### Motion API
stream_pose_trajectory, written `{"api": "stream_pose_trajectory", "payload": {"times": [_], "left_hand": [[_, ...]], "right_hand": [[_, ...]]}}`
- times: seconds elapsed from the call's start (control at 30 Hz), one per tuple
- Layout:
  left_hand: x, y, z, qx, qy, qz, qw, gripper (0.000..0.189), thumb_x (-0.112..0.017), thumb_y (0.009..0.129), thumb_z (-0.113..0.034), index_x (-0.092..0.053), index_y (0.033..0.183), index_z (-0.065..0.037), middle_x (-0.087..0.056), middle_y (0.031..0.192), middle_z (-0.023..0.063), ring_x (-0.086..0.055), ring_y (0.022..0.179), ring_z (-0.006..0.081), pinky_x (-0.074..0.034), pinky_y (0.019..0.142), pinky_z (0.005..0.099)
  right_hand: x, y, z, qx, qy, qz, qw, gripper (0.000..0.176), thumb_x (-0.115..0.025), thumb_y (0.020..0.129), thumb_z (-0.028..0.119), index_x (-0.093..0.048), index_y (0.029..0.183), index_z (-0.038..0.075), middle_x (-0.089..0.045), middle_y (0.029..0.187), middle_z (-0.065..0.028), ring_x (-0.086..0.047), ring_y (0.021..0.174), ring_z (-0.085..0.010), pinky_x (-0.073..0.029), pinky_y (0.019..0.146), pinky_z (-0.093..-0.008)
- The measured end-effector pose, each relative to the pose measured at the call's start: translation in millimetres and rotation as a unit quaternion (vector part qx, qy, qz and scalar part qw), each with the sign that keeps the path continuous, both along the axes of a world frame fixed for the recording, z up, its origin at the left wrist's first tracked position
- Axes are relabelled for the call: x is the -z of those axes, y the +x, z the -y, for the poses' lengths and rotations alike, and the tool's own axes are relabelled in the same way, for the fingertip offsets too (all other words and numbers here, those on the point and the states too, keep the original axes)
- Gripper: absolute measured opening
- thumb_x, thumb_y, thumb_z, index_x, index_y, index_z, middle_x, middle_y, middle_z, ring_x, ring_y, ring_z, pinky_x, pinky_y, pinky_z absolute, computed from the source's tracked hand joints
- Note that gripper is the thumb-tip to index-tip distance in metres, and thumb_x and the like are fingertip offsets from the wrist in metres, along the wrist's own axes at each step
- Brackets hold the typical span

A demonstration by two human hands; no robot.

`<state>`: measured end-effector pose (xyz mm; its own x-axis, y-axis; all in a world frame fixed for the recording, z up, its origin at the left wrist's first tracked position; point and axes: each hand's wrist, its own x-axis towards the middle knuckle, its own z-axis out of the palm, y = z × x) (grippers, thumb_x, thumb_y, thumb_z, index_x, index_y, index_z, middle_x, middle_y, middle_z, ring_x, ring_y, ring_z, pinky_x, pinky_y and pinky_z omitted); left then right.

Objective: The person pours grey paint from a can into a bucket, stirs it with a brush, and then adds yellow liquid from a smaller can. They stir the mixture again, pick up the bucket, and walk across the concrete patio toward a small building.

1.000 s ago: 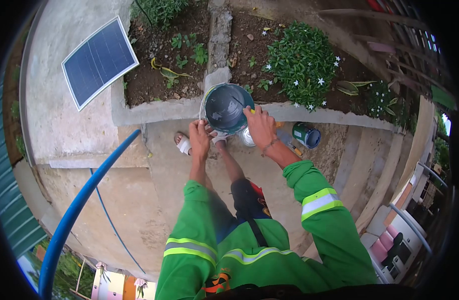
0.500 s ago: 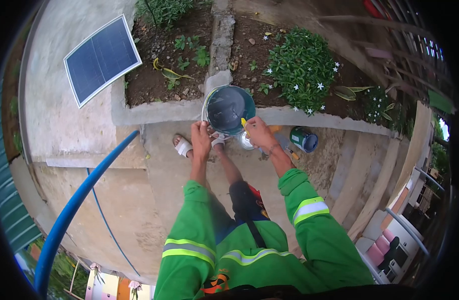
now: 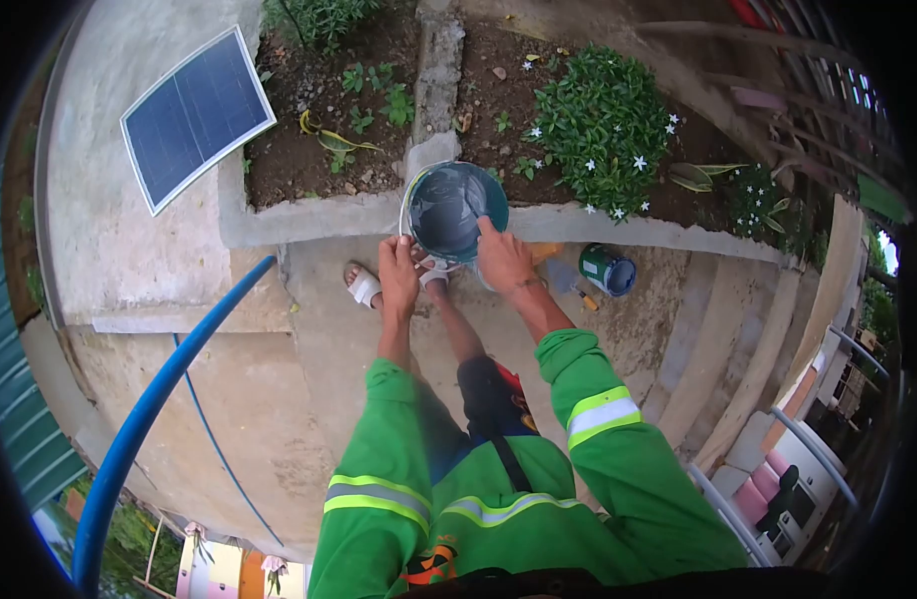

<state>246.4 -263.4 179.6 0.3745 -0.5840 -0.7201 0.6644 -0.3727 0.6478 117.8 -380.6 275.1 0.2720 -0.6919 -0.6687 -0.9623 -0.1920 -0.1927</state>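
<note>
A dark green bucket (image 3: 414,222) with wet grey mix (image 3: 446,212) in it rests against the garden curb, tilted towards me. My left hand (image 3: 398,268) is closed at the near left of the rim, gripping the bucket by its pale wire handle. At the near right rim, my right hand (image 3: 505,260) is closed round a tool whose yellow handle showed a moment ago. Its working end reaches into the bucket and is hard to make out. To the right on the ground are a green paint can (image 3: 606,271) and a trowel (image 3: 585,299) with an orange handle.
The concrete curb (image 3: 323,218) edges a soil bed with a white-flowered bush (image 3: 608,125). A solar panel (image 3: 199,118) lies on the raised slab at left. A thick blue pipe (image 3: 169,384) crosses the left side. Concrete steps (image 3: 713,339) are at right.
My right hand has moved left and closer over the bucket, bringing the tool into it. The yellow handle is now hidden. My left hand stays at the bucket's edge.
</note>
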Motion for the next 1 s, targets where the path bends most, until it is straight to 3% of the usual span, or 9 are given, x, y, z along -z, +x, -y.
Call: {"api": "stream_pose_trajectory", "payload": {"times": [0.13,0.33,0.43,0.6,0.83,1.0], "left_hand": [[4,-1,0,-0.001,0.004,-0.004,1.0,0.029,-0.047,0.103,-0.028,-0.043,0.115,-0.002,-0.054,0.113,0.0147,-0.066,0.081,0.0258,-0.06,0.067,0.0355],[1,0,1,-0.003,0.008,-0.003,1.0,0.029,-0.047,0.103,-0.028,-0.042,0.115,-0.002,-0.055,0.113,0.0149,-0.066,0.081,0.0256,-0.06,0.067,0.0356],[0,4,1,0.0,-0.002,0.002,1.0,0.029,-0.047,0.103,-0.028,-0.043,0.115,-0.002,-0.055,0.113,0.0149,-0.066,0.082,0.0255,-0.06,0.068,0.0358],[3,0,0,0.004,0.004,-0.001,1.0,0.031,-0.047,0.103,-0.028,-0.043,0.116,-0.001,-0.055,0.114,0.0151,-0.066,0.083,0.025,-0.06,0.069,0.0361],[-1,2,5,-0.002,0.005,-0.015,1.0,0.031,-0.046,0.103,-0.027,-0.043,0.117,0.0,-0.054,0.114,0.0151,-0.066,0.084,0.025,-0.061,0.069,0.0359],[-3,2,4,-0.009,0.009,-0.025,1.0,0.03,-0.047,0.103,-0.027,-0.043,0.116,-0.001,-0.054,0.114,0.0152,-0.066,0.083,0.0261,-0.061,0.069,0.0365]], "right_hand": [[-6,4,4,-0.03,0.034,-0.043,0.998,0.026,-0.038,0.095,0.016,-0.056,0.114,0.008,-0.066,0.103,-0.0256,-0.065,0.099,-0.0424,-0.052,0.084,-0.0522],[-20,9,17,-0.048,0.065,-0.076,0.994,0.029,-0.045,0.093,0.018,-0.059,0.115,0.005,-0.066,0.107,-0.0253,-0.064,0.104,-0.042,-0.051,0.089,-0.0517],[-39,6,23,-0.009,0.069,-0.058,0.996,0.029,-0.052,0.089,0.02,-0.056,0.112,0.003,-0.064,0.106,-0.0306,-0.06,0.104,-0.0482,-0.048,0.086,-0.0551],[-27,8,27,0.061,0.077,-0.068,0.993,0.035,-0.055,0.089,0.02,-0.051,0.117,-0.001,-0.063,0.11,-0.0301,-0.06,0.107,-0.0468,-0.048,0.091,-0.0531],[-3,3,22,0.16,0.021,0.045,0.986,0.037,-0.062,0.088,0.019,-0.046,0.114,-0.002,-0.063,0.107,-0.0299,-0.061,0.099,-0.0493,-0.047,0.086,-0.054],[-12,-13,5,0.149,-0.025,0.126,0.981,0.036,-0.065,0.086,0.02,-0.048,0.111,0.0,-0.064,0.1,-0.0257,-0.062,0.091,-0.045,-0.049,0.08,-0.0514]]}}
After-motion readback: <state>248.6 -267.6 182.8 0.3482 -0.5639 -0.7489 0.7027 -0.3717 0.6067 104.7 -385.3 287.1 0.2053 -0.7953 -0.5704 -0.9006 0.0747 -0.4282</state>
